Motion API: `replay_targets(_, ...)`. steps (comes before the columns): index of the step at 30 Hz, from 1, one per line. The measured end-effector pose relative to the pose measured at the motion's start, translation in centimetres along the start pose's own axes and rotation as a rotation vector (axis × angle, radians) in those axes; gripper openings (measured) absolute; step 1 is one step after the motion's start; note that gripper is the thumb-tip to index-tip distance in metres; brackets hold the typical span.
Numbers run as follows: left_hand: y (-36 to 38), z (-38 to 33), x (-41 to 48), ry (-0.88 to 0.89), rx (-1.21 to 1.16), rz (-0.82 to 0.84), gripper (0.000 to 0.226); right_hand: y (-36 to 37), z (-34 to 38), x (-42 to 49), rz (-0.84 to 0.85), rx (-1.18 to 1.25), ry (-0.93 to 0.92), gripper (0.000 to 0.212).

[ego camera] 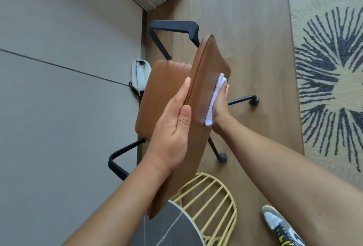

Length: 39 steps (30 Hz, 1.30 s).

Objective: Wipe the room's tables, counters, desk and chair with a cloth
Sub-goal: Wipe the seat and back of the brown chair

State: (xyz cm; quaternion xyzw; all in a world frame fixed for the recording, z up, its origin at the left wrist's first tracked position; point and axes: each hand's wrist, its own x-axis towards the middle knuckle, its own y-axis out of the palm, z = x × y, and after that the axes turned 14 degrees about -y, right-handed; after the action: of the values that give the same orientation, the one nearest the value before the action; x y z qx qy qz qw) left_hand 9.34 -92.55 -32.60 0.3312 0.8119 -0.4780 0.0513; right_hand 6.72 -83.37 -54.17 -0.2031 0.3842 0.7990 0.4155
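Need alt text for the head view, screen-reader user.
Seen from above, a right hand presses a white cloth against the back of a brown leather chair backrest while the left hand grips its top edge. A gray desk lies left, a patterned rug right.

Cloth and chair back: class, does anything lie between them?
Nothing visible. The right hand presses the cloth straight onto the chair back; the left hand grips the back's top edge, clear of the cloth.
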Motion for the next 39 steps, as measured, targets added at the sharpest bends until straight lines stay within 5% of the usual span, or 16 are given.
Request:
replay_targets(11,-0.2,0.4,-0.6,0.014,-0.025,0.026,0.048,-0.1,-8.0,-8.0,-0.031,0.109,0.357,0.092)
replay_targets(26,-0.1,0.7,-0.5,0.019,-0.051,0.026,0.048,3.1,-11.6,-18.1,-0.133,0.272,0.530,0.101)
replay_targets(34,-0.1,0.7,-0.2,0.019,-0.067,0.039,0.049,5.1,-8.7,-24.1,-0.122,0.283,0.439,0.089)
replay_targets(39,0.0,0.7,0.0,0.017,-0.090,0.041,0.049,5.7,-6.3,-27.3,-0.082,-0.007,0.065,0.051)
